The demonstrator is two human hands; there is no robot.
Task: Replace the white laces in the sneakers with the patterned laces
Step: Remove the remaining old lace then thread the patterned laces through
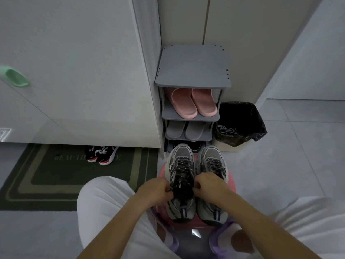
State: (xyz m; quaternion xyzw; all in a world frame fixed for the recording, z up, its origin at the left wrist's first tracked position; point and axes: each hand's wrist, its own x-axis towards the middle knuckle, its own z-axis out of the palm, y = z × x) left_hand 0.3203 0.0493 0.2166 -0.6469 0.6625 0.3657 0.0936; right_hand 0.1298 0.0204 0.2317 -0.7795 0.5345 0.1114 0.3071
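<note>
As I scan from the left, the dark green doormat [37, 174] carries lettering I can't read. Left hand [156, 189] and right hand [207, 184], both curled, pinch the black speckled patterned lace [182, 165] at the top eyelets of the grey mesh left sneaker [182, 150]. It lies toe-away on the round pink stool [162, 170], with a hand on each side. The grey right sneaker [212, 156] is laced alongside.

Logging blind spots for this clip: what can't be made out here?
Head view: patterned laces ends on the left sneaker, pinched under left hand and right hand; knot unclear.
Head view: doormat lettering, blurred, partly behind black-and-red shoes.
Head view: bin interior, lost in its dark liner.
Head view: shoe rack bottom shelf, hidden behind the sneaker toes.
</note>
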